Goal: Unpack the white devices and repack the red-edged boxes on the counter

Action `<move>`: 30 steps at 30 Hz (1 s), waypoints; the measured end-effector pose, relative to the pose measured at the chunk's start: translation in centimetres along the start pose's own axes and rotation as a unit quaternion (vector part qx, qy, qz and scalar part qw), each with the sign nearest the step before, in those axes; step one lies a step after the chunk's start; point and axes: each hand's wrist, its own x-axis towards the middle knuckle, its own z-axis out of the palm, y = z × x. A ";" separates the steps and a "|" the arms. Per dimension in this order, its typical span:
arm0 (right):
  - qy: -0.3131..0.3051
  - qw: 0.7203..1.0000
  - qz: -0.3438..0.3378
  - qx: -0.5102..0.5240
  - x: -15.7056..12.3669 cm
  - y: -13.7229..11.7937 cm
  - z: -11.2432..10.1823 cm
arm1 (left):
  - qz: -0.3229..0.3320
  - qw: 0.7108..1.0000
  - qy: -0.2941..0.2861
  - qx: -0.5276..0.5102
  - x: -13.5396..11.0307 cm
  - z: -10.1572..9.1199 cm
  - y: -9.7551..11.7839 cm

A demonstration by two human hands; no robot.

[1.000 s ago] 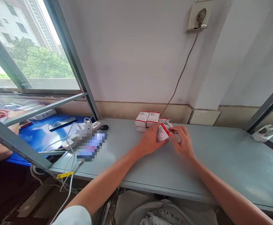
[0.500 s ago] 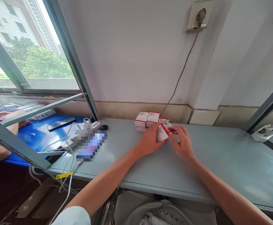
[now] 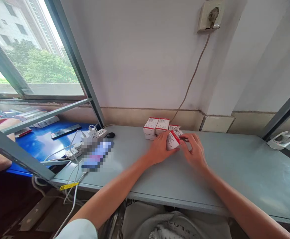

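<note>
My left hand point(image 3: 160, 148) grips a small white carton with a red band point(image 3: 173, 140), tilted and held just above the grey counter top point(image 3: 234, 166). My right hand point(image 3: 194, 152) pinches the carton's torn, open end, where a small silvery piece point(image 3: 185, 140) shows between the fingers. What that piece is stays unclear. Directly behind my hands stands a stack of similar white-and-red cartons point(image 3: 155, 127), partly hidden by the held carton.
Left on the counter lie a pixelated phone point(image 3: 96, 155), a power strip with white cables point(image 3: 72, 152) and a black mouse point(image 3: 110, 135). A cord climbs the wall to a socket point(image 3: 211, 18). Beyond the glass, another person's arm point(image 3: 0, 127) rests by a blue surface point(image 3: 35, 146).
My hands and the carton stay almost in place, and the view shifts only slightly. The other person's hand at far left has moved leftward, partly out of view.
</note>
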 end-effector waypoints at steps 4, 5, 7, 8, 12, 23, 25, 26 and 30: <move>-0.004 1.000 0.003 0.001 0.0 0.1 0.0 | 0.002 1.000 -0.001 0.001 0.0 0.0 0.0; -0.006 1.000 0.003 0.001 0.1 0.2 0.0 | 0.003 1.000 -0.002 0.000 0.1 0.0 0.0; -0.008 1.000 0.001 0.001 0.1 0.3 0.0 | 0.006 1.000 -0.004 -0.002 0.1 -0.1 0.0; -0.008 1.000 0.000 0.001 0.1 0.3 0.0 | 0.006 1.000 -0.004 -0.003 0.1 -0.1 0.0; -0.007 1.000 -0.001 0.001 0.0 0.4 0.1 | 0.003 1.000 -0.005 -0.006 0.1 -0.1 0.1; -0.018 1.000 0.010 0.004 0.1 0.2 -0.1 | 0.006 1.000 0.000 -0.004 0.0 -0.1 0.1; -0.019 1.000 0.013 0.004 0.1 0.2 -0.1 | 0.005 1.000 -0.001 -0.004 0.1 -0.1 0.1; -0.018 1.000 0.014 0.005 0.1 0.2 -0.1 | 0.004 1.000 -0.002 -0.003 0.1 -0.1 0.1; -0.018 1.000 0.011 0.007 0.1 0.3 0.0 | 0.003 1.000 -0.002 -0.004 0.1 -0.1 0.1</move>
